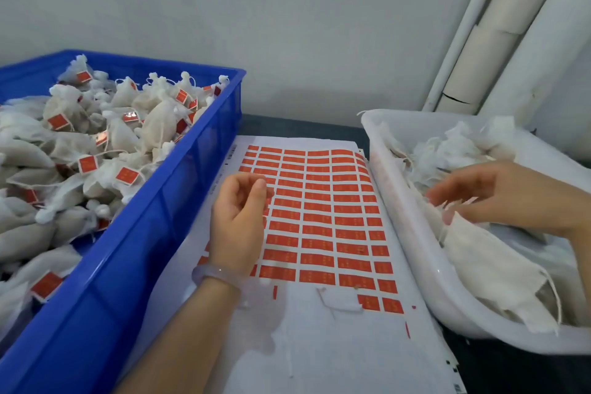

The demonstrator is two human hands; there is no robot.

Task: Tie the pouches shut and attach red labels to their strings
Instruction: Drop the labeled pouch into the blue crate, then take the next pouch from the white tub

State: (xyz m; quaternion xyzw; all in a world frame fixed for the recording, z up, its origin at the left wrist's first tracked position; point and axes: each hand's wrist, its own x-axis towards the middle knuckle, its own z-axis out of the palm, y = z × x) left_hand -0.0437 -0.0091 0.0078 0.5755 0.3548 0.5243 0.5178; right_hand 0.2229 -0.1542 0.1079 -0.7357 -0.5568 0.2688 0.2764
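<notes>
We see the blue crate [134, 233] filling the left side of the tabletop [297, 126]. It is heaped with tied pouches [156, 125] whose strings already bear red labels [88, 164]. Along the right edge sits the white bin [415, 233], holding the untied pouches [486, 259], which lie limp and flat.

Between crate and bin lies the label sheet [319, 345], running from the near edge towards the far edge. Its far part is covered with rows of red labels, and its near part is mostly peeled bare.

Our hands are well apart. The left hand [238, 217] hovers over the left border of the sheet, just beside the crate. Its fingers are loosely curled with the thumb near the forefinger, and we see nothing in it. The right hand [499, 195], blurred, reaches into the bin with fingers spread over the untied pouches. Its thumb is at the top edge of the nearest one; whether it touches, we cannot tell. A pale bracelet [214, 273] circles the left wrist.
</notes>
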